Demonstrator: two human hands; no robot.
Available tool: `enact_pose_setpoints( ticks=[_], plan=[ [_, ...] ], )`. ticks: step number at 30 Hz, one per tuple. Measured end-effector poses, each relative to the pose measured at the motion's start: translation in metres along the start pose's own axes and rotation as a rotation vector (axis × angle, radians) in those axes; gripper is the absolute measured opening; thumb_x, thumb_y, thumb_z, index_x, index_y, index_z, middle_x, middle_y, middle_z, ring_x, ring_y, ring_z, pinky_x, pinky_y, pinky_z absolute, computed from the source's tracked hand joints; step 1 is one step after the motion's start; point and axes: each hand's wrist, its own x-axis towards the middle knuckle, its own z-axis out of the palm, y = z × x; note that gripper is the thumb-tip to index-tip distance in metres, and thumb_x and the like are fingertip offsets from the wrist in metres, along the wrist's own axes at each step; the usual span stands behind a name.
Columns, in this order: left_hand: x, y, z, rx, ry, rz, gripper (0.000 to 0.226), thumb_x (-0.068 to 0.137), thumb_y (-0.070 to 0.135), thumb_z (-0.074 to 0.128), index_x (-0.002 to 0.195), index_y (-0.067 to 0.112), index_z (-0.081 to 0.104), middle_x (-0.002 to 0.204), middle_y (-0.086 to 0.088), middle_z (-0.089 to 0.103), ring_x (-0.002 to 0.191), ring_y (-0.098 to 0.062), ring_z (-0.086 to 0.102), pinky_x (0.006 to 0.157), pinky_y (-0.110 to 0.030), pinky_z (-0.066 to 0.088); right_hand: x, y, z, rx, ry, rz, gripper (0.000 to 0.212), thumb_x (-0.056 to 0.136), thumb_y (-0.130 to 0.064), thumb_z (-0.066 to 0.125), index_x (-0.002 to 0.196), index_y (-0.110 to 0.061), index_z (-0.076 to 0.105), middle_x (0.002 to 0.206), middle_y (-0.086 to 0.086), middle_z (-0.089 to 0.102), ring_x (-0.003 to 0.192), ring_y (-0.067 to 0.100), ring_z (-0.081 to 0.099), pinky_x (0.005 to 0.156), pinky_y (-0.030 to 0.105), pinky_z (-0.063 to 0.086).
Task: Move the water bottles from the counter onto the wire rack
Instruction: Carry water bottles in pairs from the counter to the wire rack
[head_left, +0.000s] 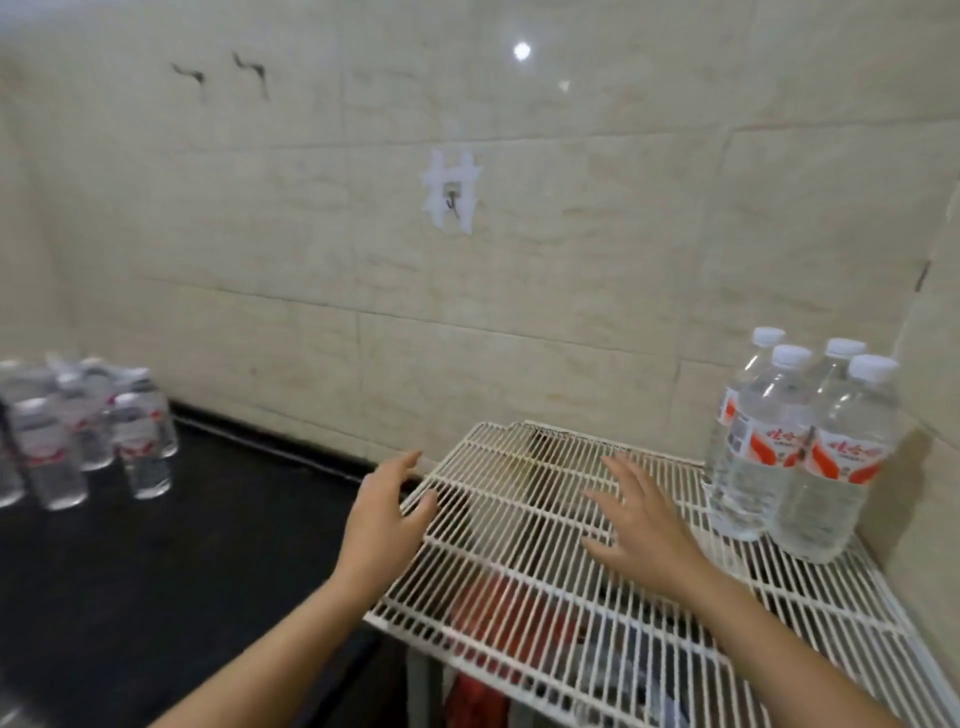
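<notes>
Now we reach, empty-handed, over the wire rack (519, 603).
Blurred water bottles (78, 431) crowd the counter (182, 561) at left; our left hand (384, 512) and right hand (639, 525) hold fingers apart, gripping nothing; four bottles (795, 457) stand upright on the rack's far right corner.

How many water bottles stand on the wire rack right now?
4, clustered in the far right corner of the wire rack: front-left bottle, front-right bottle, back-left bottle, back-right bottle. Another could be hidden behind them.

Beige marbled wall tiles (311, 234) are noted; a white adhesive hook (451, 192) is fixed centrally, a lamp glare (521, 50) reflected above
</notes>
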Motion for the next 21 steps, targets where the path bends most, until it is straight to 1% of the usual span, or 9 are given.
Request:
enact_pose_setpoints(
  ticks=[4, 8, 11, 13, 15, 16, 18, 19, 21],
  plan=[
    [-0.05, -0.041, -0.06, 0.116, 0.116, -0.134, 0.046, 0.087, 0.016, 0.057, 0.131, 0.011, 0.046, 0.133, -0.006, 0.052, 0.122, -0.02, 0.046, 0.101, -0.033, 0.037, 0.004, -0.033, 0.001, 0.008, -0.095, -0.139, 0.057, 0.088, -0.049, 0.046, 0.139, -0.027, 0.033, 0.157, 0.001, 0.007, 0.144, 0.018, 0.004, 0.117, 0.036, 0.005],
    [-0.096, -0.07, -0.104, 0.205, 0.188, -0.268, 0.044, 0.087, 0.017, 0.056, 0.13, 0.01, 0.047, 0.131, -0.008, 0.054, 0.122, -0.023, 0.047, 0.101, -0.034, 0.038, 0.016, -0.077, 0.003, 0.024, -0.078, -0.314, 0.046, 0.082, -0.036, 0.062, 0.123, -0.016, 0.057, 0.145, 0.014, 0.038, 0.137, 0.028, 0.032, 0.111, 0.043, 0.026],
    [-0.129, -0.089, -0.13, 0.263, 0.21, -0.323, 0.042, 0.087, 0.019, 0.055, 0.128, 0.01, 0.05, 0.13, -0.008, 0.055, 0.122, -0.023, 0.047, 0.1, -0.031, 0.037, 0.021, -0.129, 0.01, 0.074, -0.017, -0.399, 0.037, 0.065, -0.029, 0.074, 0.096, -0.009, 0.07, 0.112, 0.021, 0.064, 0.104, 0.037, 0.062, 0.087, 0.049, 0.049],
    [-0.146, -0.098, -0.152, 0.31, 0.224, -0.353, 0.043, 0.085, 0.029, 0.05, 0.123, 0.009, 0.054, 0.129, -0.007, 0.056, 0.12, -0.024, 0.047, 0.1, -0.03, 0.036, 0.016, -0.17, 0.015, 0.093, -0.026, -0.474, 0.035, 0.056, -0.035, 0.069, 0.082, -0.012, 0.072, 0.094, 0.017, 0.07, 0.086, 0.031, 0.069, 0.071, 0.04, 0.056],
    [-0.159, -0.106, -0.178, 0.367, 0.26, -0.364, 0.062, 0.074, 0.045, 0.037, 0.119, 0.009, 0.059, 0.128, -0.006, 0.058, 0.12, -0.025, 0.048, 0.1, -0.032, 0.035, 0.011, -0.211, 0.023, 0.11, -0.034, -0.556, 0.035, 0.053, -0.04, 0.067, 0.079, -0.017, 0.072, 0.091, 0.013, 0.071, 0.081, 0.026, 0.07, 0.065, 0.032, 0.057],
    [-0.165, -0.112, -0.192, 0.397, 0.288, -0.373, 0.071, 0.069, 0.05, 0.03, 0.118, 0.009, 0.06, 0.128, -0.006, 0.058, 0.121, -0.025, 0.047, 0.101, -0.033, 0.035, 0.01, -0.23, 0.027, 0.118, -0.053, -0.584, 0.036, 0.053, -0.043, 0.066, 0.08, -0.019, 0.072, 0.091, 0.011, 0.071, 0.081, 0.024, 0.071, 0.063, 0.031, 0.057],
    [-0.18, -0.121, -0.223, 0.466, 0.329, -0.42, 0.07, 0.069, 0.048, 0.031, 0.123, 0.011, 0.057, 0.132, -0.004, 0.056, 0.125, -0.023, 0.045, 0.102, -0.034, 0.034, 0.008, -0.27, 0.035, 0.116, -0.089, -0.635, 0.039, 0.056, -0.046, 0.065, 0.086, -0.021, 0.071, 0.095, 0.009, 0.071, 0.088, 0.023, 0.07, 0.064, 0.031, 0.057],
    [-0.19, -0.126, -0.24, 0.498, 0.348, -0.446, 0.068, 0.07, 0.045, 0.032, 0.126, 0.012, 0.054, 0.134, -0.003, 0.054, 0.127, -0.023, 0.042, 0.102, -0.034, 0.033, 0.005, -0.293, 0.037, 0.125, -0.117, -0.651, 0.04, 0.061, -0.045, 0.065, 0.092, -0.021, 0.07, 0.103, 0.01, 0.069, 0.097, 0.025, 0.068, 0.068, 0.034, 0.056],
    [-0.213, -0.138, -0.275, 0.556, 0.39, -0.493, 0.074, 0.068, 0.05, 0.029, 0.129, 0.014, 0.051, 0.137, -0.002, 0.052, 0.13, -0.022, 0.039, 0.103, -0.036, 0.032, -0.001, -0.344, 0.038, 0.184, -0.162, -0.682, 0.044, 0.075, -0.042, 0.063, 0.113, -0.019, 0.063, 0.127, 0.011, 0.057, 0.123, 0.026, 0.051, 0.09, 0.041, 0.048]
  ],
)
